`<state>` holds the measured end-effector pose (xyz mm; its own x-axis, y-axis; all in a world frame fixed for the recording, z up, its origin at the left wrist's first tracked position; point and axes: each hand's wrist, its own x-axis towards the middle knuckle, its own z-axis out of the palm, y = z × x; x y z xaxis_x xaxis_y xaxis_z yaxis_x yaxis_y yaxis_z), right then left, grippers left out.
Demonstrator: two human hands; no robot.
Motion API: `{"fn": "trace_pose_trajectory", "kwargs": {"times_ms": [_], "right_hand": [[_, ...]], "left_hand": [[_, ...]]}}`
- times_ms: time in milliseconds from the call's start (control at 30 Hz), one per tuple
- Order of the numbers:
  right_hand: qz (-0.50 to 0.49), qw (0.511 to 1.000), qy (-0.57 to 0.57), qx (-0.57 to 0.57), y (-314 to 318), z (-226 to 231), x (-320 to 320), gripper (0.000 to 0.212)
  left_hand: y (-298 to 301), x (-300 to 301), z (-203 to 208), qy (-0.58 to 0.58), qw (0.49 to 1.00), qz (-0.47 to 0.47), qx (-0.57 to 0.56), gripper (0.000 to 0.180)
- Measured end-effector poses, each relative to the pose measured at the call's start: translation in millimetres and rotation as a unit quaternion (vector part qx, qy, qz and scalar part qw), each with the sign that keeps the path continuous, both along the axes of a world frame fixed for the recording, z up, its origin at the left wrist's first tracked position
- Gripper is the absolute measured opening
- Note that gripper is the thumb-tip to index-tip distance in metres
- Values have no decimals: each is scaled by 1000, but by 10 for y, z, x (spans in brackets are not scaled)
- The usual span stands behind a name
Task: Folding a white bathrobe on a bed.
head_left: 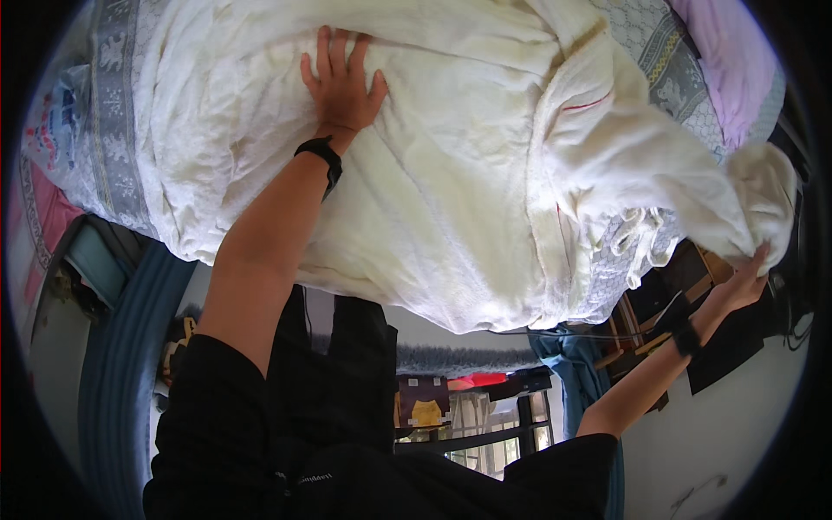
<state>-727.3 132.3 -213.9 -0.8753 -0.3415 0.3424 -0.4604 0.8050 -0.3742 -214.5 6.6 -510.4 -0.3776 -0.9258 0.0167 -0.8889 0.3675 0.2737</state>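
Note:
A cream plush robe lies spread over the bed, its cloth wrinkled and its lower edge hanging toward me. My left hand rests flat on the robe's body with the fingers spread. At the far right, my right hand grips the end of the robe's sleeve, holding it stretched out past the bed's edge. The bunched cuff hides part of the right fingers. White tie cords dangle below the sleeve. Thin red lines show on the robe near the shoulder and side.
A grey and white patterned bed cover shows around the robe. Lilac cloth lies at the upper right, a clear plastic bag at the left. A blue curtain hangs lower left. Wooden shelving and a dangling cable stand near my right arm.

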Motion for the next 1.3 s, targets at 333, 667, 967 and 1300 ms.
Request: {"fn": "trace_pose_trajectory", "kwargs": {"times_ms": [333,667,967,1300], "right_hand": [[129,953,-186,200,389,-1999,109,72],[106,943,-183,258,-688,-2627,1914,105],[164,940,-139,265,-10,-2147,2563,69],[75,980,-186,-10,-414,-1620,2916,33]], "left_hand": [[7,186,3,-15,1000,2,1,56],[16,-24,9,17,1000,5,3,56],[16,6,38,19,999,21,38,57],[31,57,-35,6,999,26,24,56]]}}
